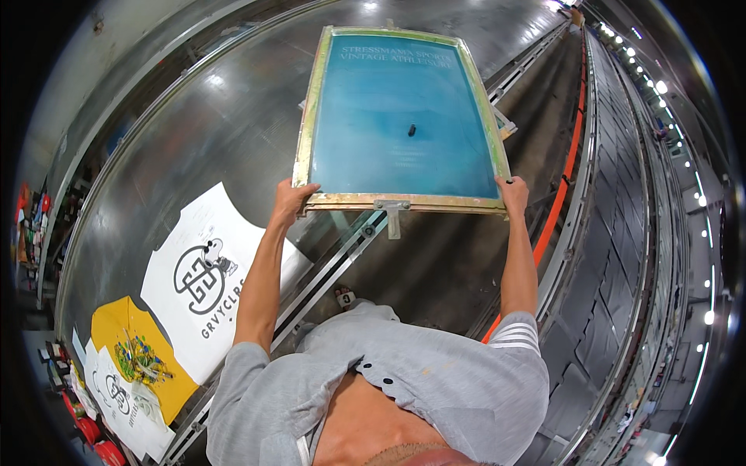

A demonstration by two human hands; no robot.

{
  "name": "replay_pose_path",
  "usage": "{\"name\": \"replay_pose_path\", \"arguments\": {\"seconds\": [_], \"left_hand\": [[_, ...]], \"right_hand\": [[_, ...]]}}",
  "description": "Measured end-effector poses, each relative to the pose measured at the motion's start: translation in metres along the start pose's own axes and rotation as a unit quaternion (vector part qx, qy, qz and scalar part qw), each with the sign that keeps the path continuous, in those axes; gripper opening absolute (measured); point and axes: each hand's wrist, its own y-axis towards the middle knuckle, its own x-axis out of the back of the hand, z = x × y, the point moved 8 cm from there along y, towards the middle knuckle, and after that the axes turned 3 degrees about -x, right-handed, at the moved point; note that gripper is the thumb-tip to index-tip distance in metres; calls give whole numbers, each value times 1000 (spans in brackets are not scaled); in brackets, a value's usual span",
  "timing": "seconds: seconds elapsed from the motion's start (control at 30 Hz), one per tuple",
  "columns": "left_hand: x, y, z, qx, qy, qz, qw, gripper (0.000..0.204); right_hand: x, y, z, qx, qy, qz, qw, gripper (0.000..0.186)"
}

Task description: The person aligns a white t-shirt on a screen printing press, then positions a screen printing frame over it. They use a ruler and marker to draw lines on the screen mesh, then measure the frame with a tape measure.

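A screen-printing frame (373, 116) with teal mesh and a pale, worn rim is held out in front of me. My left hand (293, 198) grips its near left corner, thumb on top of the rim. At the near right corner, my right hand (513, 196) is closed on the rim in the same way. A small dark piece (412, 130) sits on the mesh, right of its middle. A metal clamp (392, 206) is fixed to the middle of the near edge. The fingers under the frame are hidden.
A long dark print table (186, 147) runs along my left, edged by a metal rail (326, 268). On it lie a white printed garment piece (203, 272), a yellow piece (144, 342) and a smaller white print (116, 396). Another long table (598, 311) stands right, beside an orange strip (561, 210).
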Motion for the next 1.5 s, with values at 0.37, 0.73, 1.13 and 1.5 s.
{"name": "replay_pose_path", "arguments": {"seconds": [0.37, 0.73, 1.13, 1.5], "left_hand": [[-67, 77, 11, 17, 19, 12, 1000, 24], [-35, 59, -18, -100, 225, -121, 962, 59], [-30, -92, -90, -218, 88, -121, 964, 38], [-33, -143, -79, -255, 215, -133, 933, 32]], "right_hand": [[-15, 68, -38, -37, -44, 6, 998, 56], [-151, 57, 199, 141, -21, 56, 988, 45], [-128, -144, 318, 223, 496, 368, 755, 5], [-71, -322, 324, 509, 379, 238, 736, 12]]}}
